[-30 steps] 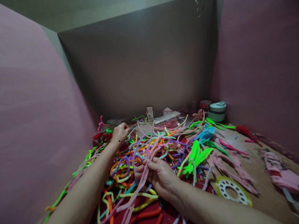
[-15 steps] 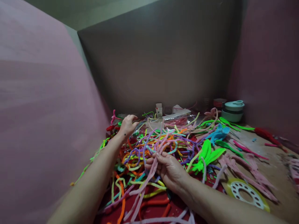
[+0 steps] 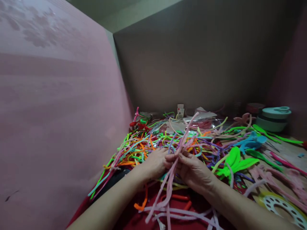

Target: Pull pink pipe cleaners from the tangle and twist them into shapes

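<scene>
Together, both hands meet over the middle of a loose heap of pipe cleaners point(image 3: 168, 140) in many colours. The right hand point(image 3: 194, 171) has its fingers curled shut around a small bundle of pale pink pipe cleaners point(image 3: 178, 153), gripped near the middle so the upper ends fan out above the fist and the lower ends trail down toward the red cloth point(image 3: 144, 220). The left hand point(image 3: 155, 163) rests just beside it, touching the same bundle at the thumb side; whether its fingers pinch a strand or only steady the bundle I cannot tell. Holding the strands upright likely keeps this one colour apart from the tangle beneath.

At the far right stands a pale green round tub point(image 3: 273, 119) with its lid on, so its contents are hidden. A clear plastic bag point(image 3: 192, 123) lies at the back of the heap; what is in it is unclear. Bright green leaf shapes point(image 3: 233, 161) and a blue twisted figure point(image 3: 251, 140) lie to the right, and a white perforated ring point(image 3: 285, 207) sits at the lower right edge.
</scene>
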`<state>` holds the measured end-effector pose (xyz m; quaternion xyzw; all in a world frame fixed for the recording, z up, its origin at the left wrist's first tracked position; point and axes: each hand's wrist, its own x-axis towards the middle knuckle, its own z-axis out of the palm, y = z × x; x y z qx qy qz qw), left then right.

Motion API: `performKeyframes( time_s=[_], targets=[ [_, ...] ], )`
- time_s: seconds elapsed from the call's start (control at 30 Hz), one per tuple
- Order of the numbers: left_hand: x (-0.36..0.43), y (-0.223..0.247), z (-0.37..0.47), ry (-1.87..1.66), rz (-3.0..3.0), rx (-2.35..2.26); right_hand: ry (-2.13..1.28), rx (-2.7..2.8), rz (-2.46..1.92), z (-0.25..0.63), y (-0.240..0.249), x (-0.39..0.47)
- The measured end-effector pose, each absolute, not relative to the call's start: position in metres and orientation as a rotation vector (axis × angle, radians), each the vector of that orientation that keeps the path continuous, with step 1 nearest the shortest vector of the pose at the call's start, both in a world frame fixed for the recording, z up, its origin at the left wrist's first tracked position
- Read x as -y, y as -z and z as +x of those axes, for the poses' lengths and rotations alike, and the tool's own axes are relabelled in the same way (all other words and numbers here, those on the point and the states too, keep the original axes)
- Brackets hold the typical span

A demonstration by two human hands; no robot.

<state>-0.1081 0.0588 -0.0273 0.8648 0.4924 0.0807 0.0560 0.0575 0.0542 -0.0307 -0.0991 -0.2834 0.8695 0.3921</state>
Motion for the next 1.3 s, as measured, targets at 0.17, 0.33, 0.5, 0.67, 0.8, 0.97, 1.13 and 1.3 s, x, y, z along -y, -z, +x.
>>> performKeyframes(
  time_s=[0.17,0.33,0.5,0.67,0.8,0.97,1.13,1.3],
  targets=[
    [-0.051,0.024,-0.109,-0.187,2.655,-1.479,-2.072,0.578,-0.346,0.061,0.031,-0.073],
    [-0.044,0.013,-0.116,-0.122,2.723,-1.386,-1.975,0.421,-0.581,0.061,0.043,-0.083],
    [-0.044,-0.008,-0.124,-0.126,2.645,-1.387,-1.953,0.454,-0.666,0.057,0.044,-0.078],
    [-0.046,-0.025,-0.136,-0.216,2.441,-1.459,-1.942,0.487,-0.669,0.056,0.047,-0.079],
    [-0.05,-0.026,-0.145,-0.223,2.288,-1.58,-1.934,0.509,-0.648,0.056,0.051,-0.08],
    [-0.049,-0.03,-0.154,-0.162,2.288,-1.5,-1.934,0.49,-0.667,0.055,0.048,-0.079],
    [-0.05,-0.029,-0.155,-0.117,2.329,-1.511,-1.943,0.448,-0.692,0.055,0.043,-0.078],
    [-0.056,-0.016,-0.146,-0.234,2.347,-1.71,-1.955,0.459,-0.685,0.056,0.041,-0.077]
  ],
)
